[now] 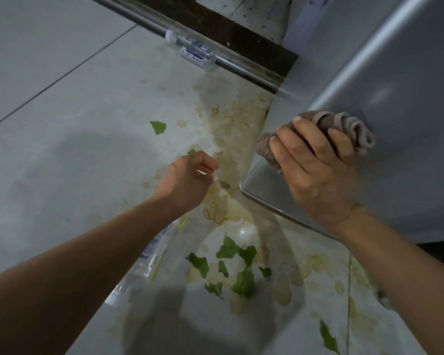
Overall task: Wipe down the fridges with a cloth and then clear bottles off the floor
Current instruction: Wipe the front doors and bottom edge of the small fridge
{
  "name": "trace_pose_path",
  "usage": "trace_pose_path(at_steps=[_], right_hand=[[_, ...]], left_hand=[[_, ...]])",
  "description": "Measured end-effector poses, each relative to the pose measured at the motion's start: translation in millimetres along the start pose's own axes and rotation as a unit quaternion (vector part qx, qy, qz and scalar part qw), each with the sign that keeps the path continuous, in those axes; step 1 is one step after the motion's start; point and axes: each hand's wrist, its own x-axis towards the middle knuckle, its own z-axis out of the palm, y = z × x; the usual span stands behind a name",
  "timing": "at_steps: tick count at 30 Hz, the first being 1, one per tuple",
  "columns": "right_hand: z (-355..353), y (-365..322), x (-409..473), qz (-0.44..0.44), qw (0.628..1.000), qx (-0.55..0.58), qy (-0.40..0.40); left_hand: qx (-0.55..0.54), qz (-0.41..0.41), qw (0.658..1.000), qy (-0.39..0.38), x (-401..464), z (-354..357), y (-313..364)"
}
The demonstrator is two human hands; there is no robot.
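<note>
Floor's pale grey tile [49, 60] with thin dark grout lines, and it's a mess: yellowish-brown stains [231, 119] spread along the middle, torn green leaf bits [244, 275] scattered around (salad, maybe?). A dark baseboard strip [215, 26] runs along the top. Dim, soft light.

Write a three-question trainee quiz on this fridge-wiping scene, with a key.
1. True or false: the right hand presses the cloth on the fridge.
2. How many bottles lie on the floor? A) none B) two C) five
3. Fill in: the left hand holds ____.

Key:
1. True.
2. B: one bottle by the metal rail, another bottle under the left forearm.
3. Nothing; its fingers hang loosely curled above the stains and leaves.
</note>
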Motion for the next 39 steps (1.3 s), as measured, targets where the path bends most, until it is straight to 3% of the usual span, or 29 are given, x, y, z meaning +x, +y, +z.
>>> trace_pose_path(at_steps=[10,13,18,24,28,33,39], right_hand=[[55,-83,-61,-0.092,0.968,0.072,-0.222],[57,-91,-67,-0.062,0.957,0.116,-0.257],[47,-67,-107,-0.092,0.974,0.111,-0.177],[-5,-8,-193,-0.082,0.967,0.048,-0.237],[2,-22,-167,-0.047,0.973,0.02,-0.224],[23,-68,-108,0.043,0.983,0.098,-0.149],[36,-73,-106,0.02,0.986,0.108,-0.122]], left_hand=[[0.007,-0.007,1.0,0.004,-3,-2,-9],[0.025,0.006,1.0,0.003,-7,4,-4],[0.044,0.026,0.999,-0.004,-5,21,7],[0.042,0.044,0.998,-0.011,2,41,18],[0.042,0.066,0.997,-0.018,7,52,32],[0.085,0.1,0.991,-0.017,17,55,48],[0.121,0.113,0.986,0.011,20,57,51]])
